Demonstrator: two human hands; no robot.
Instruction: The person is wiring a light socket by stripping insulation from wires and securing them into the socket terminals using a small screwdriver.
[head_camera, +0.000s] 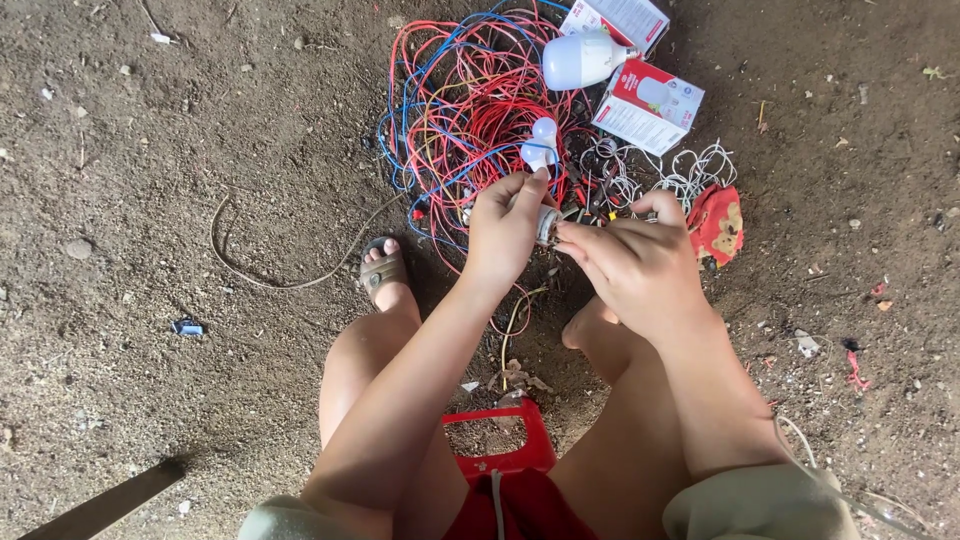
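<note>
Both hands meet over the dirt floor (150, 200). The left hand (503, 232) closes its grip around a small lamp socket (548, 226); the right hand (640, 265) pinches its near end. Beyond lie a tangle of red and blue wires (465, 100), a large white bulb (580, 60), a small bulb (541, 142) and two bulb boxes (648, 105), whose contents cannot be seen.

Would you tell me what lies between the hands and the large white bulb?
In the head view, a small white bulb and tangled red and blue wires lie there.

Bare dirt floor (150, 150) open leftward; wire tangle (470, 110), bulbs (580, 60), boxes (648, 105) crowding ahead.
</note>
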